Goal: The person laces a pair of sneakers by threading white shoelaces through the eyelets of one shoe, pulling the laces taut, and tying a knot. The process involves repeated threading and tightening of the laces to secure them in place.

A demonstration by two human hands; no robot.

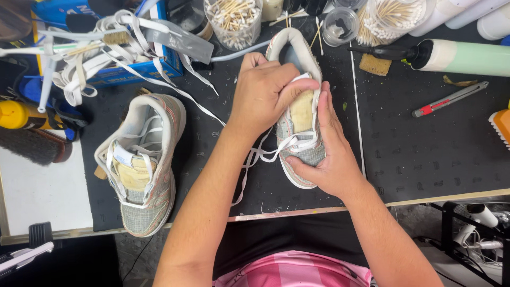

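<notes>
Held shoe (300, 133) partly hidden under hands, orange brush (502, 125) cut off at right edge

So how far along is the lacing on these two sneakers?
Partly done. The left sneaker stands aside with white lace already threaded loosely across it. In hand is the right sneaker: the left hand pinches at its tongue and lace, while the right hand steadies its side. Only its lower eyelets look laced; the rest hangs loose, and neither shoe looks tied.
</notes>
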